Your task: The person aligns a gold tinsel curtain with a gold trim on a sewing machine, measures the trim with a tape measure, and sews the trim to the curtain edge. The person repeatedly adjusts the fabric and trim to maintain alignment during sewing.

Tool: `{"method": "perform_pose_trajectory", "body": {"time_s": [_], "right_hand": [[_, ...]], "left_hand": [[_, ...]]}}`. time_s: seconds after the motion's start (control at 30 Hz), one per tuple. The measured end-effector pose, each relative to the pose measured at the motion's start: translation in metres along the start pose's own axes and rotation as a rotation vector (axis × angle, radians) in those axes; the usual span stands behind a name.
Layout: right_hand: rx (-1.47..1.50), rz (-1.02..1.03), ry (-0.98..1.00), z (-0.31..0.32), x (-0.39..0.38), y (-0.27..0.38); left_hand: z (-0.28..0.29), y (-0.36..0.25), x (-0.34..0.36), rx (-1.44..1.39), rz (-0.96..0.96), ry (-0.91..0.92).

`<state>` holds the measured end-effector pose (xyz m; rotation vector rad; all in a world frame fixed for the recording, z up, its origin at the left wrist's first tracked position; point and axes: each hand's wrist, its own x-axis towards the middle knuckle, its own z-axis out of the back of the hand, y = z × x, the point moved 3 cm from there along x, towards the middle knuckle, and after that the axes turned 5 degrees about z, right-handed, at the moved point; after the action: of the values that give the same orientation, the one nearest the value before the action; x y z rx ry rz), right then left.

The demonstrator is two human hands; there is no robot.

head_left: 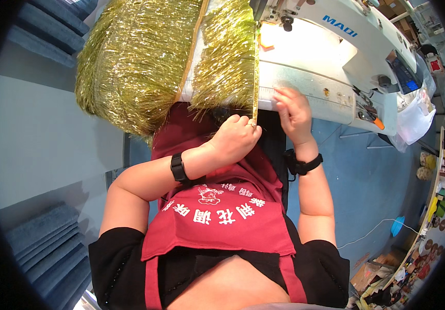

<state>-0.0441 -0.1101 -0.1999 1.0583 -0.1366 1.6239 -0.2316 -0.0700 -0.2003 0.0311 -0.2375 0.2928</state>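
Observation:
Gold-green tinsel fringe lies on the sewing machine's bed, its right edge bound by a narrow glittery gold band. That band runs down from under the machine head past the front edge. My left hand is closed, pinching the band's near end between thumb and fingers. Just right of the band, my right hand is raised at the bed's front edge. Its fingers are loosely bent and somewhat apart, with nothing visible in them. A thick mass of the same fringe hangs over the left side.
An orange-handled tool lies among other tools at the bed's right end. Beside it hangs a white plastic bag. Small orange pieces sit by the needle area. Blue-grey folded fabric is at lower left, and a cluttered shelf stands right.

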Motion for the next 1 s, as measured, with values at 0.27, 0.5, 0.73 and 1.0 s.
{"method": "perform_pose_trajectory", "body": {"time_s": [0.27,0.5,0.73,1.0], "right_hand": [[0.018,-0.150,-0.195,0.016,-0.001,-0.022],[0.022,-0.180,-0.259,0.022,0.002,-0.028],[0.007,-0.183,-0.274,0.023,0.006,-0.034],[-0.055,-0.170,-0.277,0.020,0.005,-0.034]], "left_hand": [[0.011,0.002,0.006,0.047,-0.023,0.059],[0.010,0.010,0.014,0.057,-0.013,0.058],[0.015,0.029,0.031,0.037,0.032,0.043],[0.015,0.052,0.059,0.035,0.045,0.042]]}}
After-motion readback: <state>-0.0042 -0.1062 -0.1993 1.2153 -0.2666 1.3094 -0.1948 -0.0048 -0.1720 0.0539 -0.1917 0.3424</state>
